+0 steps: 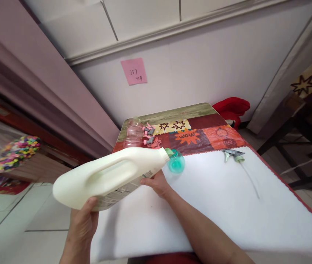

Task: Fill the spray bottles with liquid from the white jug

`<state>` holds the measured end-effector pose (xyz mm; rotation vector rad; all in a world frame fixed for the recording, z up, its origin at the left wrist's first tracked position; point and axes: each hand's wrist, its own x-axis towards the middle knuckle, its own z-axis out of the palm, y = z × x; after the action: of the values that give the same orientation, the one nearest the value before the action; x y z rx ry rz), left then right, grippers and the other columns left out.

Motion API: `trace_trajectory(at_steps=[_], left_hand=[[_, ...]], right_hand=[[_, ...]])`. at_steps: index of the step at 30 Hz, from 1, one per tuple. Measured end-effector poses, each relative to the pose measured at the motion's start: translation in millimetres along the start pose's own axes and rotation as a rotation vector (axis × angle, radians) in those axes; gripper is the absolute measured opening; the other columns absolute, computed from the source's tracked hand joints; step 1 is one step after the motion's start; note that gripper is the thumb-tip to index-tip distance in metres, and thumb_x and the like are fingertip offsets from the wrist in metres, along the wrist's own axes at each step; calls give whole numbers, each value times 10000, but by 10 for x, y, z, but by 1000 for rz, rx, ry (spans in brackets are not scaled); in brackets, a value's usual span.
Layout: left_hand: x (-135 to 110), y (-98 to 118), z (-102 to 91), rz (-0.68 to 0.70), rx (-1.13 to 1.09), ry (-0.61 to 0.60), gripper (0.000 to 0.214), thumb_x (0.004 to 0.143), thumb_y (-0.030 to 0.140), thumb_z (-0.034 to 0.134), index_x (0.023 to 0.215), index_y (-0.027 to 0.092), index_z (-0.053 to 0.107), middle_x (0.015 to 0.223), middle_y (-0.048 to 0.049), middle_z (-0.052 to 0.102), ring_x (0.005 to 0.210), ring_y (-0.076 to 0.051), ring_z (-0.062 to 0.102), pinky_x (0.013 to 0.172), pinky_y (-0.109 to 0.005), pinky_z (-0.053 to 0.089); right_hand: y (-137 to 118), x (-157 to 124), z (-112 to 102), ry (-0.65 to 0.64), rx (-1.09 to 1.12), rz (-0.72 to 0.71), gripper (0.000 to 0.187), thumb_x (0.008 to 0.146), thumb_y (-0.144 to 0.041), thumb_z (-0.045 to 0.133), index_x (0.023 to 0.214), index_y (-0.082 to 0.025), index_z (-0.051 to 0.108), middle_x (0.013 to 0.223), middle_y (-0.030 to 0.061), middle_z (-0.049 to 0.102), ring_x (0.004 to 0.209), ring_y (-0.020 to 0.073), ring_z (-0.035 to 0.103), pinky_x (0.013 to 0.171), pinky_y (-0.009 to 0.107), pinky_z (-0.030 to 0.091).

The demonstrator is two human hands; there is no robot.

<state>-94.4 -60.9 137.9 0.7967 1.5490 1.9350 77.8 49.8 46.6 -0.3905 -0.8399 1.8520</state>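
Note:
A large cream-white jug [112,172] with a moulded handle lies tilted in both my hands, its neck pointing right. My left hand [85,220] grips the jug near its base end. Closer to the neck, my right hand [157,183] holds its lower side, thumb over the printed label. The jug's mouth meets the opening of a small round clear bottle [176,164] with green liquid inside, standing on the white cloth. To the right lies a grey spray trigger [234,154] with a pale green collar and a thin dip tube.
Several clear bottles [134,132] with pink-and-grey spray heads lie at the table's back left. A patterned cloth [186,137] covers the far part. Behind stands a white wall with a pink note [134,71]; a red item [230,108] sits beyond the back right corner.

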Motion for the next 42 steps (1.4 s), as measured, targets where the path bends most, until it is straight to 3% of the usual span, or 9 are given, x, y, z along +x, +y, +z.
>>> trace_trajectory(at_steps=[15, 23, 28, 42], left_hand=[[-24, 30, -20, -7, 15, -11, 638, 609, 339, 986, 1204, 256, 771, 1301, -3, 767, 1405, -333, 560, 1202, -410, 472], [18, -3, -74, -27, 45, 12, 676, 559, 408, 992, 1177, 256, 767, 1301, -32, 768, 1405, -373, 559, 1171, -456, 509], [35, -11, -119, -45, 82, 7, 640, 618, 393, 959, 1213, 287, 750, 1328, -38, 754, 1421, -363, 552, 1171, -486, 514], [-16, 45, -21, -36, 77, 14, 723, 563, 416, 984, 1228, 264, 746, 1321, -49, 759, 1400, -367, 571, 1165, -451, 517]], right_hand=[[22, 0, -9, 1, 21, -13, 737, 501, -441, 1022, 1141, -209, 737, 1171, 90, 805, 1140, 338, 737, 1029, 499, 589], [14, -9, -4, -2, 20, 10, 694, 503, -425, 1019, 1112, -216, 758, 1133, 77, 813, 1102, 317, 745, 1005, 470, 597], [5, -5, -5, -1, 0, 20, 705, 482, -436, 1023, 1102, -222, 766, 1122, 74, 814, 1104, 319, 742, 1009, 475, 596], [-9, -7, 13, 10, -1, 23, 734, 449, -472, 1028, 1087, -223, 766, 1107, 75, 814, 1100, 335, 738, 1001, 498, 601]])
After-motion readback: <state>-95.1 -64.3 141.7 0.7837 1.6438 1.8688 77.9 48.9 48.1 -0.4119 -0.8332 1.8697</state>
